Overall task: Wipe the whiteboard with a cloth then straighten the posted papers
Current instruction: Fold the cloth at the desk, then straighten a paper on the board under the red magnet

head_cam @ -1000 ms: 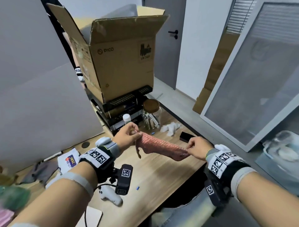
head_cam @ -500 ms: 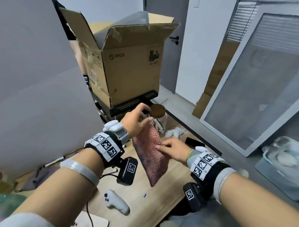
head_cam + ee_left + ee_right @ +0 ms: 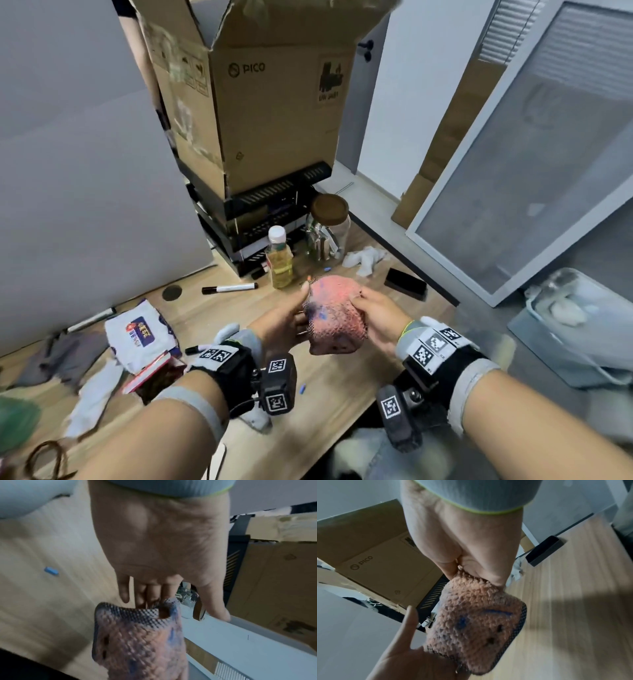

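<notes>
Wooden desk [image 3: 342,394], cluttered, grey panel behind. One pink cloth [image 3: 334,317], ink-stained, bunched above desk between both hands. Left hand [image 3: 284,318] cups it, fingers tucked under fold, thumb straight. Right hand [image 3: 378,317] pinches opposite edge, fingers curled. Risks: loose bundle unfolds mid-wipe; stained face could smear board. Count: two markers, one bottle [image 3: 280,262], one jar [image 3: 327,228], one cardboard box [image 3: 274,113]. No posted papers visible.
</notes>
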